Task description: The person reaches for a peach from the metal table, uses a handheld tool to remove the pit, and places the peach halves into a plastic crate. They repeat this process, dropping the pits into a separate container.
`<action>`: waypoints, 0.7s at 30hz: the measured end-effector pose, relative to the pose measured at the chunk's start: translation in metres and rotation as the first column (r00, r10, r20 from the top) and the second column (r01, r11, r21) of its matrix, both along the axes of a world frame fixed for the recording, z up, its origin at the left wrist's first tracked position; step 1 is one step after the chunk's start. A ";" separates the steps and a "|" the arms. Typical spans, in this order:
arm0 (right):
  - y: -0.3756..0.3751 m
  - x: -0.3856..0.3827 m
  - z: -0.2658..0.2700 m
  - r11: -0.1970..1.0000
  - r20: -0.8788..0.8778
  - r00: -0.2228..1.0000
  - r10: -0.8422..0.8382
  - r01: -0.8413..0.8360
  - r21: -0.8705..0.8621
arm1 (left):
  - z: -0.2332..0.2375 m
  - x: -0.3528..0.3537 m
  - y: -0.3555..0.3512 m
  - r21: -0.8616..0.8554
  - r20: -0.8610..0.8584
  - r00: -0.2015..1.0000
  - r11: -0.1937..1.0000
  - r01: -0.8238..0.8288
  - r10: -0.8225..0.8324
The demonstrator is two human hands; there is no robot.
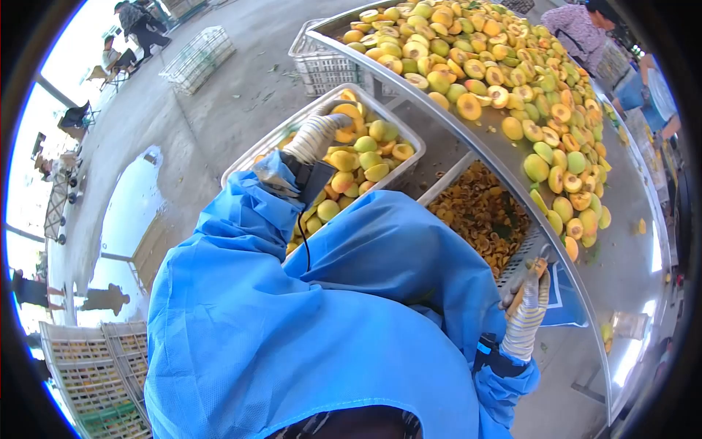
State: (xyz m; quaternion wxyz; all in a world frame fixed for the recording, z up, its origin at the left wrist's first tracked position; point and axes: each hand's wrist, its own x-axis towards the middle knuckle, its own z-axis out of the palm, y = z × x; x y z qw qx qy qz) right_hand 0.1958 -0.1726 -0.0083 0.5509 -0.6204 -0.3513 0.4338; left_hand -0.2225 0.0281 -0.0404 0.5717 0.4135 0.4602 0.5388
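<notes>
My left hand [316, 137], in a white striped glove with grey fingertips, reaches into a pale plastic crate [418, 139] of yellow-green apricots [344, 159]. Its fingers curve round an orange apricot half [347, 110] at the crate's far end; part of the grip is hidden. My right hand [528, 304], gloved the same way, is closed round the wooden handle of a small pitting tool [540, 268] with a metal loop at its tip. That hand is beside the metal table's edge, near a second crate [447, 178] holding brown pits [482, 212].
Halved apricots [468, 66] are heaped on the metal table [636, 219]. White crates [197, 60] stand on the concrete floor, with stacked crates [88, 366] at lower left. One person [581, 29] is across the table; others sit or stand at far left.
</notes>
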 end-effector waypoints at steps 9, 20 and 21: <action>0.014 -0.007 -0.020 0.998 0.049 0.997 0.061 -0.060 -0.009 | -0.056 -0.147 -0.089 -0.212 -0.552 0.822 0.930 -0.302 0.141; 0.020 -0.023 -0.016 0.986 0.126 0.982 0.140 -0.128 -0.102 | -0.073 -0.123 -0.166 -0.539 -0.842 -0.091 0.837 0.094 -0.532; 0.020 -0.023 -0.017 0.987 0.131 0.983 0.130 -0.116 -0.108 | -0.087 -0.131 -0.163 -0.494 -0.865 -0.057 0.866 -0.081 -0.499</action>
